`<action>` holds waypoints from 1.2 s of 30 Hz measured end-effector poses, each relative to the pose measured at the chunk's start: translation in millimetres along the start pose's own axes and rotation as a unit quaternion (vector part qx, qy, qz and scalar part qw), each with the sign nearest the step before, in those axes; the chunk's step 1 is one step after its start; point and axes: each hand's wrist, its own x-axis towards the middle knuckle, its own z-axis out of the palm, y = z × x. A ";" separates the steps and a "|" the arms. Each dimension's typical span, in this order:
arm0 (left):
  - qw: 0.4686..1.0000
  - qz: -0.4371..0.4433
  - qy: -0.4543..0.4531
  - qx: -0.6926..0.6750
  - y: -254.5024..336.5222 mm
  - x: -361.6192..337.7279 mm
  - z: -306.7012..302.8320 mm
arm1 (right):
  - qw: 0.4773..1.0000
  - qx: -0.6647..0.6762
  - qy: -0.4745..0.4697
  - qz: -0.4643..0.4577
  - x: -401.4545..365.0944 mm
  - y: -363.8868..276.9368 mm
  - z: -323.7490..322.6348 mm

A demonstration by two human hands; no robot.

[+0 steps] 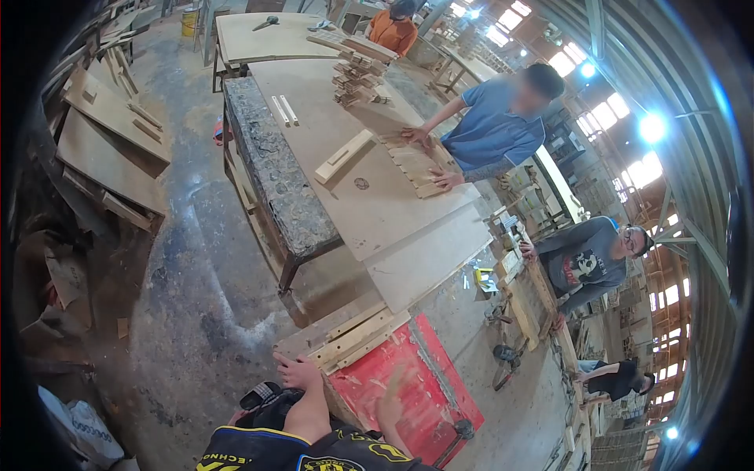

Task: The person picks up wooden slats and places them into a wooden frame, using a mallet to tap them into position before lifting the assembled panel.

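Observation:
My left hand (296, 370) rests at the near end of some wooden strips (361, 340), its fingers apart at the edge of the bench. The strips have drilled holes and lie along the left side of a red board (400, 377). Over that red board is my right hand (390, 396), smeared by motion, so its fingers and anything in them are unclear. Beyond the strips, a pale panel (424, 251) lies on the work surface.
A person in blue (495, 125) presses slats (412, 169) on the large table (314, 102). Another in grey (589, 259) handles wooden pieces at the right. A cordless drill (506, 355) lies on the floor-grey surface. Boards (110, 149) lean at left.

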 end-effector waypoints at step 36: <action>1.000 -0.002 0.024 -0.018 -3.5 4.2 20.5 | 0.756 0.373 0.174 -0.509 6.8 -263.1 -266.2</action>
